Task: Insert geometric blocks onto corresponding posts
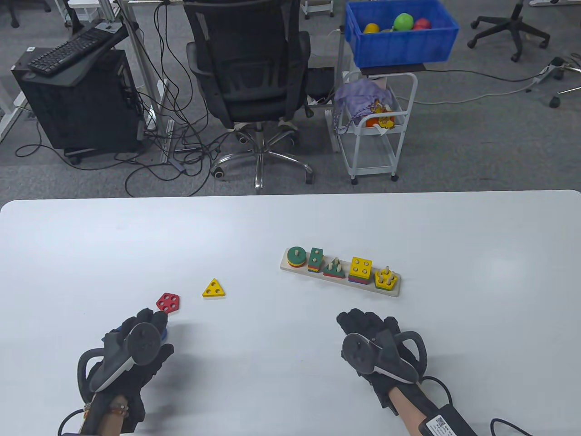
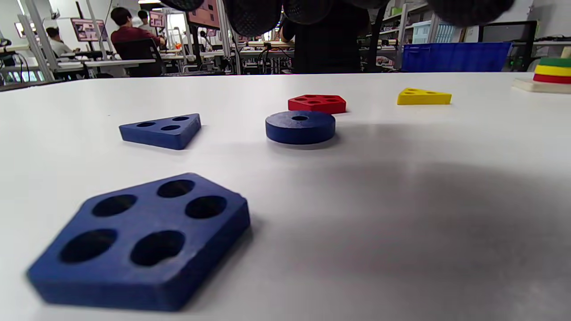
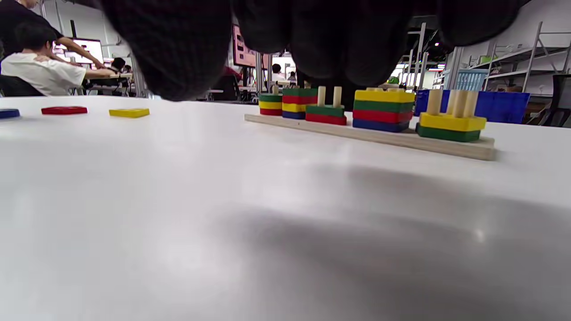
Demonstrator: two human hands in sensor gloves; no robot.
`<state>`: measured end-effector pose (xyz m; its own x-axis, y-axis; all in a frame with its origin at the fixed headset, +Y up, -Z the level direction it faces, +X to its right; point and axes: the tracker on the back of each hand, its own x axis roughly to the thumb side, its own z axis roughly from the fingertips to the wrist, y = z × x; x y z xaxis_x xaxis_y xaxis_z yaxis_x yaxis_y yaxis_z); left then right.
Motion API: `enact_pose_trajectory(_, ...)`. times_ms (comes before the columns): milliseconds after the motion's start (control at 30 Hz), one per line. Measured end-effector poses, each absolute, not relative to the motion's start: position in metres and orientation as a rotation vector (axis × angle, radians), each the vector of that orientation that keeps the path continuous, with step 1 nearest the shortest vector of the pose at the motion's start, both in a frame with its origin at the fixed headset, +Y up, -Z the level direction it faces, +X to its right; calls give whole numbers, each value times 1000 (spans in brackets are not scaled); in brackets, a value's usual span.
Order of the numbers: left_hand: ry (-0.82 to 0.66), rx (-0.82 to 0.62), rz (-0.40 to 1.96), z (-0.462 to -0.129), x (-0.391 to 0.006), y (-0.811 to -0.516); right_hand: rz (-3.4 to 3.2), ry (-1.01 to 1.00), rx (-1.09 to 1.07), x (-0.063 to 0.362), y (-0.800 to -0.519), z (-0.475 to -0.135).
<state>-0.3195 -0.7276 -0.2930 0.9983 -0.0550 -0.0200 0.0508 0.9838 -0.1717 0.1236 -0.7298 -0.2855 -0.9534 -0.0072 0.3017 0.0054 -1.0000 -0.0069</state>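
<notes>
Board (image 1: 290, 269) mostly stacked; five blocks still loose on my worktop (image 1: 290, 218). Left grip (image 1: 136, 336) and right grip (image 1: 367, 331): can't tell, they look empty.

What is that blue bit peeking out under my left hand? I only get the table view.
Observer: The left wrist view shows a blue round block with one hole, lying flat near the red block.
Operator: Are more blue ones hiding there?
Observer: Yes, a blue triangle and a blue five-hole block, both flat on the table.
Operator: What's below the yellow block at the board's right end?
Observer: The right wrist view shows a green block under that yellow block.
</notes>
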Motion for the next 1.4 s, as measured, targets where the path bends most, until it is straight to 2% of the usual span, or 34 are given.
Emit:
enact_pose_trajectory(33,15,-182,-75,-293,-315,-730,-3092,-30,-464,125,-728,-284)
enact_pose_trajectory(100,-8,-193,-76,-295,-307,-732,-3124,36,-467,127,-724,-283)
enact_pose_trajectory(267,-30,-256,19,-309,-286,-732,-3161,37,-477,132,-718,-284)
enact_pose_trajectory(500,63,-426,107,-370,-241,-730,-3144,-18,-492,133,-725,-287)
enact_pose_trajectory(667,93,-331,-18,-412,-215,-738,-3122,-21,-497,133,-726,-284)
enact_pose_trajectory(800,123,-421,-77,-432,-204,-755,-3127,-18,-475,134,-726,-285)
enact_pose_trajectory(933,125,-430,-208,-444,-196,-765,-3138,-7,-473,136,-724,-285)
enact_pose_trajectory(1133,116,-296,-211,-449,-191,-761,-3148,-11,-493,133,-724,-286)
enact_pose_trajectory(1300,85,-326,-217,-448,-190,-761,-3134,-23,-499,131,-727,-287)
enact_pose_trajectory(1400,27,-321,-134,-441,-189,-757,-3141,-12,-493,133,-726,-287)
